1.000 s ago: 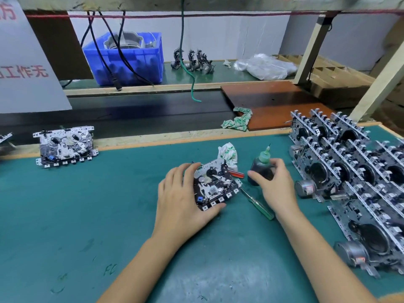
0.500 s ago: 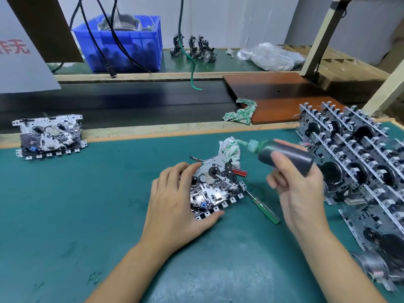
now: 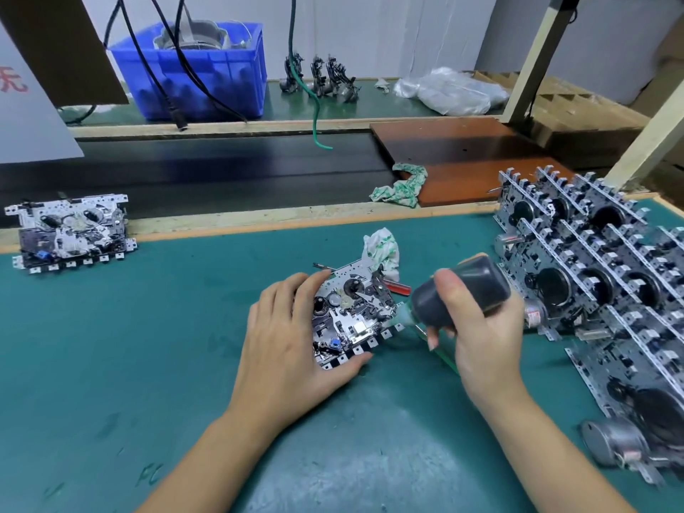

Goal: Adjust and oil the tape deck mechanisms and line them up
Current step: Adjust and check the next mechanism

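Observation:
A metal tape deck mechanism (image 3: 351, 312) lies on the green mat (image 3: 148, 346) in the middle. My left hand (image 3: 288, 342) grips its left and front edges, thumb under the front row of tabs. My right hand (image 3: 477, 327) holds a dark oil bottle (image 3: 462, 290) tipped down to the left, its green nozzle at the mechanism's right edge. One finished mechanism (image 3: 70, 231) sits at the far left. Several mechanisms (image 3: 599, 268) stand in rows at the right.
A green-handled screwdriver (image 3: 444, 359) lies partly under my right hand, with a red-handled tool (image 3: 398, 288) and a crumpled rag (image 3: 381, 249) behind the mechanism. A dark conveyor belt (image 3: 222, 168) runs behind the mat's wooden edge. A blue crate (image 3: 200, 72) and cables hang beyond.
My right hand lifted the oil bottle off the mat, tipped it over and brought its nozzle down to the mechanism's right edge. My left hand kept its hold on the mechanism.

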Available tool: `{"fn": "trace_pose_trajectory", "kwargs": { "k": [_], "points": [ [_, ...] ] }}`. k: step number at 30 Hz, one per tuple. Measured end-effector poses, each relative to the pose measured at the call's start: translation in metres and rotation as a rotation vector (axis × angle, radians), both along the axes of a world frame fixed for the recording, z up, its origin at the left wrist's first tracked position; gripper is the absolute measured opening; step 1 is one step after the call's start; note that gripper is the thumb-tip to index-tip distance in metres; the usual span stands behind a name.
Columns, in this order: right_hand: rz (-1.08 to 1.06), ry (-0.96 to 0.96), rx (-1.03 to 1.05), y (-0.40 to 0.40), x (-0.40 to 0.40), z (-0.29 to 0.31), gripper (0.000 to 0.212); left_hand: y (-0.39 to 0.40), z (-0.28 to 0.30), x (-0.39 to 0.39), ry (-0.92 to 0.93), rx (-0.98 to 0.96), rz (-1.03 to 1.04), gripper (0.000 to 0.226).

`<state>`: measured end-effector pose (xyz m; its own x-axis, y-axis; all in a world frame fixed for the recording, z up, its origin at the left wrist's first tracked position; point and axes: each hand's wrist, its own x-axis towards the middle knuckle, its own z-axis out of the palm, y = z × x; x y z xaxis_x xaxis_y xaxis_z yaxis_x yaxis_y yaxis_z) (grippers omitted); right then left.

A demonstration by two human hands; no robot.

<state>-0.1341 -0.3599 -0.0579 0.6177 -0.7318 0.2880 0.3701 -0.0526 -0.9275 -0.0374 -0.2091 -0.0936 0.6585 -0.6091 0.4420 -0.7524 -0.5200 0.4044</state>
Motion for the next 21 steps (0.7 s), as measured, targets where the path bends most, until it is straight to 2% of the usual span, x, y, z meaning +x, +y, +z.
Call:
{"fn": "trace_pose_trajectory", "kwargs": {
  "k": [3,10,21],
  "points": [
    [-0.01,0.02,-0.026,0.0019,0.0008,0.0005,0.033,-0.0002,0.0001,0.0002,0.008,0.004,-0.002,0.086],
    [-0.011,0.053,-0.047,0.0014,0.0014,0.0016,0.036,0.001,-0.0001,-0.0004,-0.01,0.033,-0.021,0.083],
    [-0.006,0.065,-0.074,-0.0013,0.0021,-0.0023,0.026,0.0015,0.0009,-0.0008,0.002,0.048,-0.03,0.082]
  ]
}}
